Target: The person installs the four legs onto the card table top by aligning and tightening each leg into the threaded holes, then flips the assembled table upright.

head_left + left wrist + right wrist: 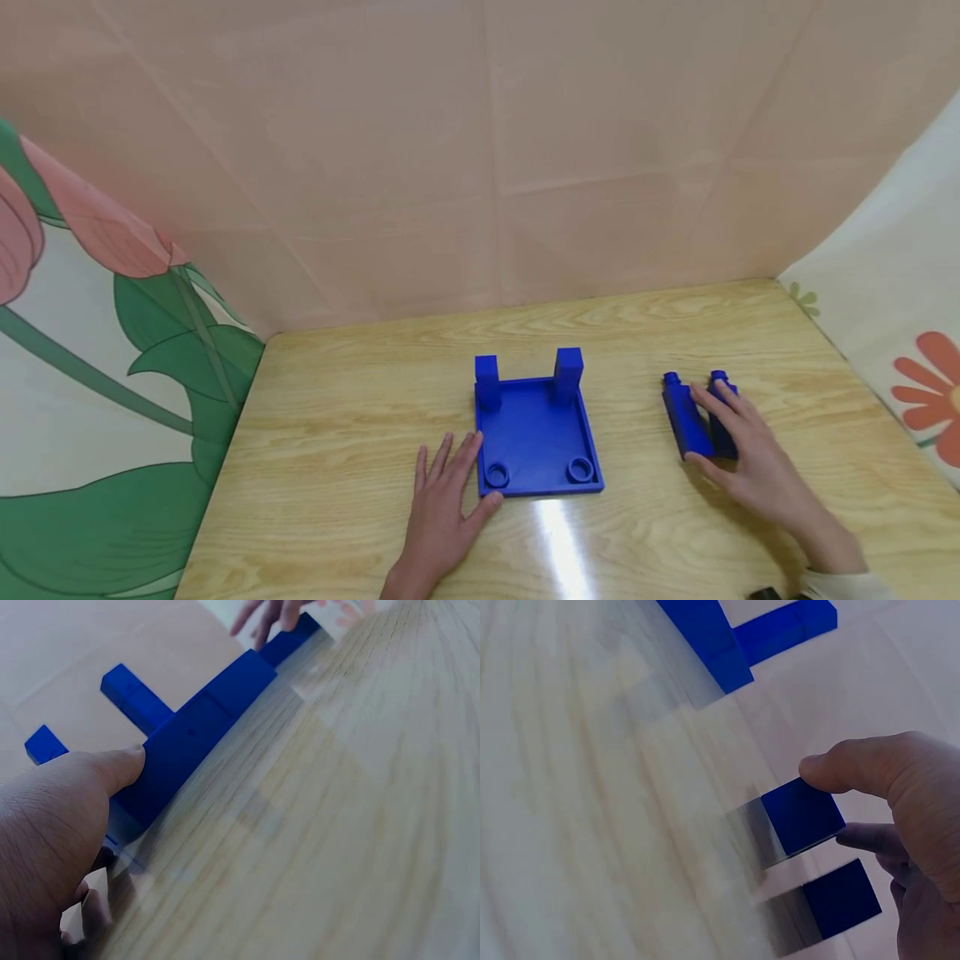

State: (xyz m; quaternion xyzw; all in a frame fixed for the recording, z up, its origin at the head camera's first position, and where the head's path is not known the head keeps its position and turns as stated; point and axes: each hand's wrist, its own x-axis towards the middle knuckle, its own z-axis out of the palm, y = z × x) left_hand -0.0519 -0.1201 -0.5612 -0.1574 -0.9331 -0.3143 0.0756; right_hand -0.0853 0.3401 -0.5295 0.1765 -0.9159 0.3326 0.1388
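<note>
A square blue tray-like base lies on the table, with two upright posts at its far corners and two round sockets at its near corners. My left hand rests beside its near left corner: the index fingertip touches the left side, and the thumb touches the front edge. To the right, two loose blue square posts with round knobs on their far ends lie side by side. My right hand pinches the left one, thumb on one side and index finger on the other. The other post is partly hidden beneath that hand.
The wood-grain table carries all the blue pieces. A plain pinkish cloth hangs behind it, and flower-printed cloths stand at the left and right. A small dark object shows by the right wrist.
</note>
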